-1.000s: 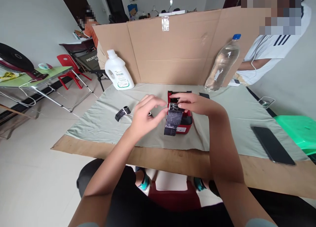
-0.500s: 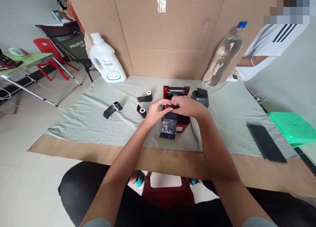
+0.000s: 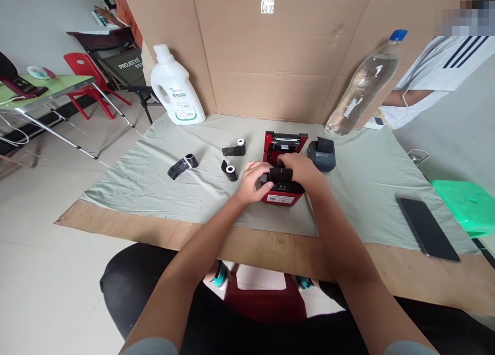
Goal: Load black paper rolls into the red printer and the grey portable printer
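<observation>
A small red and black label printer (image 3: 284, 196) stands on the cloth with its lid raised at the back. Over its front half lies a dark roll (image 3: 280, 174) of film or ribbon, between my two hands. My left hand (image 3: 253, 183) is curled round the roll's left end, its thumb low by the printer's front edge. From the right, my right hand (image 3: 300, 168) reaches over the printer, fingers bent down behind the roll. Those fingertips are hidden, and so is much of the printer's inside.
Left of the printer lie three black-wound rolls (image 3: 183, 166), (image 3: 234, 148), (image 3: 230, 171). A grey handheld printer (image 3: 322, 155) sits to the right, a phone (image 3: 427, 229) farther right. White jug (image 3: 177, 89) and water bottle (image 3: 363, 84) stand before a cardboard screen (image 3: 270, 51). A person's sleeve (image 3: 460, 61) shows behind.
The dark strip that hung over the printer's front no longer shows there, and the printer's front label is uncovered. My hands have moved apart, the right one deeper behind the roll. The view has shifted slightly.
</observation>
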### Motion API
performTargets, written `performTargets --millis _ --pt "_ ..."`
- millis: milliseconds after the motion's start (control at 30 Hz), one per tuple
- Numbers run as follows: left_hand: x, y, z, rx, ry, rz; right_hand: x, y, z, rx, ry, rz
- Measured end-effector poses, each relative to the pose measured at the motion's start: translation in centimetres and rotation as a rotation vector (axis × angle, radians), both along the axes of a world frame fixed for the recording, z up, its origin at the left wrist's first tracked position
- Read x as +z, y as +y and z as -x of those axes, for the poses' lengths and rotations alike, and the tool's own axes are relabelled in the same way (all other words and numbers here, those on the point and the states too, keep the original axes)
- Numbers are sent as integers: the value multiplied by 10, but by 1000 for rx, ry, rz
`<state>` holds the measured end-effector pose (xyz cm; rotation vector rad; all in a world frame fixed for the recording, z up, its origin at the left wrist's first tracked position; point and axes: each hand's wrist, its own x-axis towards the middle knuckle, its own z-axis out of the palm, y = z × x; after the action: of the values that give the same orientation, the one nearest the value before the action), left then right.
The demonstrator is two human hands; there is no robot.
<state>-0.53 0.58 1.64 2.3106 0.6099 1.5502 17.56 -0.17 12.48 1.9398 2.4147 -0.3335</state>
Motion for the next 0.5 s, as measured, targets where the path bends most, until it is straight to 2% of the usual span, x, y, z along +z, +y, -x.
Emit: performTargets --millis 100,233,300,400,500 --pt "2 -5 -4 1 35 -8 2 3 1 9 29 37" --pt "8 -10 -6 55 107 72 19 -3 -14 65 169 28" --pt "10 -13 -7 72 118 85 29 -8 -26 43 307 -94" --pt "11 -16 -9 69 121 61 32 -7 -37 -47 515 -390" --pt "11 -18 -11 71 106 3 24 2 -39 -49 530 -481"
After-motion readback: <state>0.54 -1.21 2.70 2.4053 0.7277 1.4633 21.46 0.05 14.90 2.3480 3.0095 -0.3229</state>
